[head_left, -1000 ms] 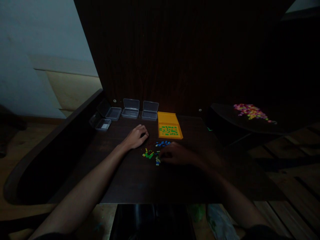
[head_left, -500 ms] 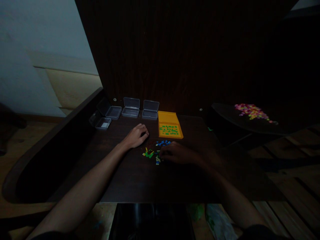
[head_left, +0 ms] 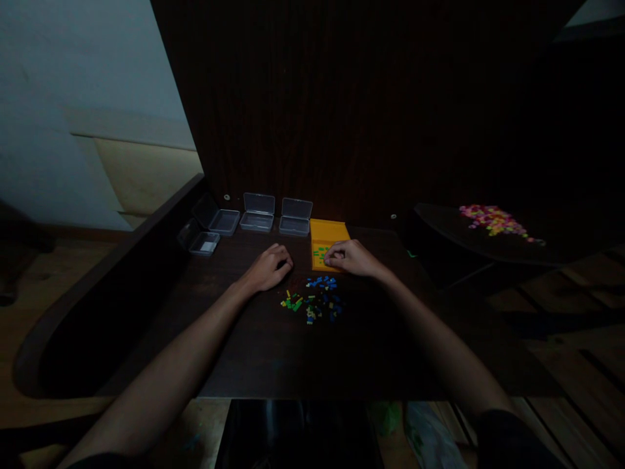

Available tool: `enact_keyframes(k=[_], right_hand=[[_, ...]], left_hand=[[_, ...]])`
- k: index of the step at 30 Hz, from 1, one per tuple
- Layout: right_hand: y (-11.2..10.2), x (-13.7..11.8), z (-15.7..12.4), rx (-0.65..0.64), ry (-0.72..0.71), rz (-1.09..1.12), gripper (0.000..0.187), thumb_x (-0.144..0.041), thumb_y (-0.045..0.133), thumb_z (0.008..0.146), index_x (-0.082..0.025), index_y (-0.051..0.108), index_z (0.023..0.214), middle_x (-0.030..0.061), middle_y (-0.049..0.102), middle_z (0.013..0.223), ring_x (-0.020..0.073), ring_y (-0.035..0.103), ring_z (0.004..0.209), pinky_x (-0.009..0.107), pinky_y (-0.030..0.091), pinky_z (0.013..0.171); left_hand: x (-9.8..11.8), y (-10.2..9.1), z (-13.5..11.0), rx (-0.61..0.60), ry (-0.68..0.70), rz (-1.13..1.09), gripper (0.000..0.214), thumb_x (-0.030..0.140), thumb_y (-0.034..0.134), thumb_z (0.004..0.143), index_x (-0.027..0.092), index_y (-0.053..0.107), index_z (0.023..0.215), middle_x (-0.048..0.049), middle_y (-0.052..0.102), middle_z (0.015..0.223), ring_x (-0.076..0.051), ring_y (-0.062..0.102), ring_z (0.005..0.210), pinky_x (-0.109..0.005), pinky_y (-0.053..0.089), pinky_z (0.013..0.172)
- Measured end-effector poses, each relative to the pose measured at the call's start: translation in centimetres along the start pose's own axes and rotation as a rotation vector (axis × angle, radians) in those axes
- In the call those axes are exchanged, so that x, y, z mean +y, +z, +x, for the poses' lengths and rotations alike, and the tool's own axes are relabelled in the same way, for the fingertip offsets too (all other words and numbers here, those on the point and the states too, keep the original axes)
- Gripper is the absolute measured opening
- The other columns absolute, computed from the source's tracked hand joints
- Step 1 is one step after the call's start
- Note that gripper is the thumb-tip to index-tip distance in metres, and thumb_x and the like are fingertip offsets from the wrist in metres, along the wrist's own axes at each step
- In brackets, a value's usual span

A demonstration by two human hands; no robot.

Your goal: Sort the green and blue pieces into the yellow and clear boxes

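My right hand (head_left: 352, 258) pinches narrow over the yellow box (head_left: 330, 230) mid-frame, contents unclear; staying low should spare the green pieces (head_left: 321, 250) inside. My left hand (head_left: 268, 268) curls left of centre, grip unclear.

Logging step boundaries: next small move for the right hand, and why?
Probably release low inside the yellow box: the right hand is over it, pinched, near green bricks, with mixed-colour bricks loose on the table. Whether it grips one is hidden.
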State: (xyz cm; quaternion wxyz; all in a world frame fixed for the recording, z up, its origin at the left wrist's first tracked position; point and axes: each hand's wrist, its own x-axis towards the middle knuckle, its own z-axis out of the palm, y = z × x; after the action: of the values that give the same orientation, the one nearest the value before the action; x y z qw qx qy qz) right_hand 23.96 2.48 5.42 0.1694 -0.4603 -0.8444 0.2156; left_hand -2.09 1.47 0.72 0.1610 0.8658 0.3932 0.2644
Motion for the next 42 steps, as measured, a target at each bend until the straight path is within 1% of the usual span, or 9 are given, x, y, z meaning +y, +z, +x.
enact_keyframes(k=[4, 9, 15, 19, 21, 24, 28, 34, 42], right_hand=[[1.1, 0.9, 1.1, -0.003, 0.057, -0.019, 0.015, -0.02, 0.065, 0.079, -0.012, 0.076, 0.085, -0.0008, 0.059, 0.064, 0.0098, 0.046, 0.057, 0.023, 0.03, 0.056], [1.7, 1.3, 1.2, -0.005, 0.079, -0.069, 0.015, -0.017, 0.066, 0.077, -0.013, 0.078, 0.085, 0.0001, 0.061, 0.066, 0.0105, 0.048, 0.06, 0.023, 0.032, 0.058], [0.9, 0.2, 0.7, 0.031, 0.079, -0.093, 0.014, -0.015, 0.063, 0.076, -0.014, 0.076, 0.081, -0.0019, 0.058, 0.061, 0.0087, 0.044, 0.054, 0.022, 0.03, 0.054], [-0.1, -1.1, -0.3, 0.047, 0.017, -0.067, 0.015, -0.017, 0.061, 0.078, -0.012, 0.075, 0.081, -0.0028, 0.055, 0.058, 0.0077, 0.042, 0.051, 0.021, 0.029, 0.052], [-0.3, -1.9, -1.2, 0.006, -0.036, -0.031, 0.016, -0.021, 0.061, 0.081, -0.013, 0.075, 0.084, -0.0034, 0.053, 0.057, 0.008, 0.042, 0.05, 0.021, 0.029, 0.052], [0.1, -3.1, -2.6, -0.13, -0.143, 0.018, 0.018, -0.027, 0.062, 0.084, -0.015, 0.074, 0.09, -0.0026, 0.057, 0.06, 0.0094, 0.047, 0.054, 0.021, 0.034, 0.054], [1.6, -4.5, -4.3, -0.278, -0.286, 0.014, 0.017, -0.023, 0.061, 0.086, -0.018, 0.073, 0.098, 0.0035, 0.072, 0.087, 0.013, 0.062, 0.074, 0.024, 0.043, 0.071], [3.5, -4.7, -4.9, -0.316, -0.255, -0.093, 0.018, -0.021, 0.064, 0.085, -0.02, 0.072, 0.102, 0.0034, 0.073, 0.093, 0.0164, 0.065, 0.084, 0.027, 0.044, 0.078], [3.7, -5.0, -4.7, -0.306, -0.215, -0.168, 0.017, -0.022, 0.063, 0.086, -0.022, 0.072, 0.101, 0.0034, 0.073, 0.096, 0.0172, 0.065, 0.086, 0.027, 0.043, 0.078]], left_hand=[[0.2, -0.1, 0.0, 0.003, -0.001, -0.006, 0.019, 0.02, 0.045, 0.087, 0.018, 0.062, 0.078, -0.0061, 0.063, 0.087, -0.022, 0.055, 0.091, -0.038, 0.046, 0.088], [0.2, -0.1, 0.0, 0.004, 0.006, -0.015, 0.02, 0.02, 0.044, 0.088, 0.018, 0.061, 0.078, -0.0056, 0.062, 0.086, -0.021, 0.055, 0.09, -0.038, 0.045, 0.088], [0.1, 0.0, 0.0, 0.01, 0.02, -0.012, 0.019, 0.02, 0.044, 0.088, 0.017, 0.061, 0.078, -0.006, 0.062, 0.086, -0.022, 0.054, 0.09, -0.039, 0.045, 0.088], [0.1, 0.0, 0.0, 0.016, 0.026, -0.007, 0.019, 0.019, 0.044, 0.087, 0.018, 0.061, 0.078, -0.0055, 0.062, 0.085, -0.021, 0.055, 0.09, -0.037, 0.045, 0.087], [0.1, 0.1, 0.0, 0.012, 0.026, -0.005, 0.019, 0.019, 0.045, 0.087, 0.018, 0.061, 0.078, -0.0054, 0.062, 0.085, -0.021, 0.055, 0.089, -0.037, 0.046, 0.087], [0.1, 0.1, 0.0, 0.013, 0.02, -0.012, 0.018, 0.019, 0.045, 0.087, 0.017, 0.061, 0.078, -0.0057, 0.062, 0.085, -0.021, 0.055, 0.089, -0.037, 0.046, 0.087], [0.1, 0.1, 0.0, 0.015, 0.016, -0.014, 0.019, 0.019, 0.045, 0.087, 0.017, 0.061, 0.078, -0.0059, 0.062, 0.086, -0.021, 0.055, 0.09, -0.037, 0.046, 0.087], [0.0, 0.1, 0.0, 0.01, 0.006, -0.001, 0.017, 0.018, 0.046, 0.086, 0.017, 0.062, 0.079, -0.0057, 0.062, 0.086, -0.022, 0.055, 0.091, -0.038, 0.046, 0.088], [0.2, 0.0, 0.0, 0.008, 0.0, -0.002, 0.018, 0.018, 0.046, 0.086, 0.017, 0.062, 0.079, -0.0055, 0.063, 0.086, -0.021, 0.055, 0.09, -0.037, 0.046, 0.088]])
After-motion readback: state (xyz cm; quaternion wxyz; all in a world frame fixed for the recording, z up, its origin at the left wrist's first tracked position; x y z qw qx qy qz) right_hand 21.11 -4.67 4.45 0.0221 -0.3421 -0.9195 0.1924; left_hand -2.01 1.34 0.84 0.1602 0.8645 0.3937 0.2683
